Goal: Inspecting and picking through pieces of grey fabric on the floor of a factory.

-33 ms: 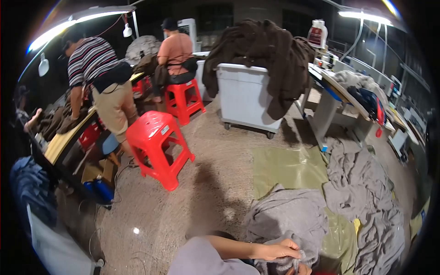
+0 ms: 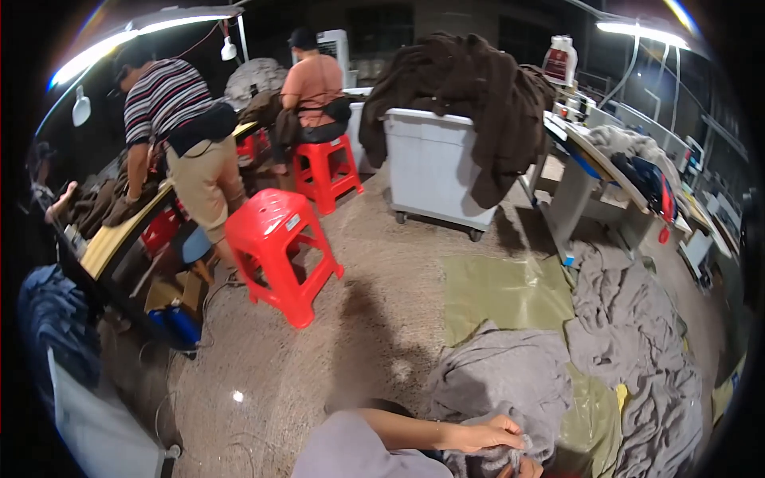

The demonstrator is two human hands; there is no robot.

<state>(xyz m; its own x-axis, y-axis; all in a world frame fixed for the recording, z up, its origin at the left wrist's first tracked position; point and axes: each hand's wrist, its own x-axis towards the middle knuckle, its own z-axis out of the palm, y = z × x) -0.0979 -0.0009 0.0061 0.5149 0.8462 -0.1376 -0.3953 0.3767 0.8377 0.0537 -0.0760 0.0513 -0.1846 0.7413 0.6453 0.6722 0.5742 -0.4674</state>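
Note:
At the lower edge, my left hand (image 2: 488,434) is closed, its fingertips pinching a bunched fold of a soft grey cloth (image 2: 498,370). Just below it, my right hand (image 2: 526,468) is partly cut off by the frame edge; its visible fingers curl against the same fold. The rest of the cloth lies heaped beyond my hands, over an olive plastic sheet (image 2: 506,295). A small twisted bit of the fabric sticks up between both hands. Its exact shape is too small to make out.
More grey cloth (image 2: 629,350) sprawls to the right. A grey wheeled bin (image 2: 434,163) overflows with dark brown fabric (image 2: 454,80). Red stools (image 2: 275,223) stand left of centre. Two people (image 2: 179,103) are at a table (image 2: 119,231); a workbench (image 2: 590,155) stands at right.
The whole view has shifted slightly, so the background sits a little further right. My hands keep nearly the same place on the cloth.

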